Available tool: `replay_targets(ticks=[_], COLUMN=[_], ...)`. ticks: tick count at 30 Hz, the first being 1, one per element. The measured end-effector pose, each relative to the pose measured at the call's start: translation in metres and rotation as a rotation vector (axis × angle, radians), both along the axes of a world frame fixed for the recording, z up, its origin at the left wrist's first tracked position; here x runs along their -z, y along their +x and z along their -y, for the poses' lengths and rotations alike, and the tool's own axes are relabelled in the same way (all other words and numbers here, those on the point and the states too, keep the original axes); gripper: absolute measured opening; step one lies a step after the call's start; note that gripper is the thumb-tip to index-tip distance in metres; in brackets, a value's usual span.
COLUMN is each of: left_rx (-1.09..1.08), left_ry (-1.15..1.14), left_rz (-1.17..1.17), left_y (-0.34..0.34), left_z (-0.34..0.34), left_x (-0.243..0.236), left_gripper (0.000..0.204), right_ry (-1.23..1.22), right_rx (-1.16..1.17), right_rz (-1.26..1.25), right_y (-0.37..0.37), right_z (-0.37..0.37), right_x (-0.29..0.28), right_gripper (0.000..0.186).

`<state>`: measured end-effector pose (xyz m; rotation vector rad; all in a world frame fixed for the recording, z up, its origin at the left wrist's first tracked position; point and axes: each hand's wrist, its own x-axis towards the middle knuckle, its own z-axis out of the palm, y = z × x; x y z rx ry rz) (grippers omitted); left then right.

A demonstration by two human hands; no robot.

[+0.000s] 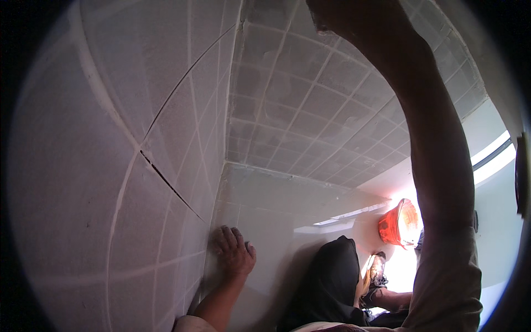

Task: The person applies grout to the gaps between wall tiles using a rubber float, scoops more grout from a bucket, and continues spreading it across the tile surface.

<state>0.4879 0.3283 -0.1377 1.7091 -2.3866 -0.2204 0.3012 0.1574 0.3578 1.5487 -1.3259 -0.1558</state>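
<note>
From where I stand, the left tiled wall [66,182] takes up most of the space, curving past the person's left side. It meets the facing tiled wall [315,113] in a corner ahead; that one is a grid of grey tiles with pale joints, its lower edge slanting down to the right and its face turned toward the person. Its upper end is out of my sight, so I can't judge its full long axis. Below lies a pale floor [265,199].

The right arm [437,144] stretches up across the right side, and the right hand [337,16] sits up in front of the facing wall, much nearer to it than the left. The wall lies beyond and below that grip; whether they touch, I can't tell. Nor can I tell whether the grip is spread or pinching something, as the top edge cuts it off.

A dark-trousered leg [326,282] is bent below, with an orange bucket [390,226] beyond it. The left hand [233,254] rests low beside the left wall, bare, back upward, fingers slightly apart. Smallest is a thin dark gap [160,175] in the left wall, running lengthwise down and right, its lower end pointing toward those fingers
</note>
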Motion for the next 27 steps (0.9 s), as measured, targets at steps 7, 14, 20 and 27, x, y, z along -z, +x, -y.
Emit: replay_targets(ticks=[7, 14, 20, 27], left_rx=[-0.010, 0.028, 0.049, 0.041], left_ry=[-0.010, -0.037, -0.010, -0.072], left_rz=[-0.013, 0.040, 0.011, 0.012], left_y=[0.005, 0.009, 0.008, 0.007], left_z=[0.001, 0.000, 0.002, 0.001], left_x=[0.002, -0.002, -0.007, 0.010], left_gripper=[0.067, 0.068, 0.069, 0.068], right_ry=[0.065, 0.040, 0.310, 1.084], right_rx=[-0.269, -0.189, -0.111, 0.372], right_rz=[0.213, 0.397, 0.394, 1.386], right_y=[0.002, 0.050, 0.044, -0.050], right_z=[0.011, 0.036, 0.023, -0.061], right_x=[0.118, 0.087, 0.184, 0.272], right_gripper=[0.013, 0.009, 0.014, 0.027])
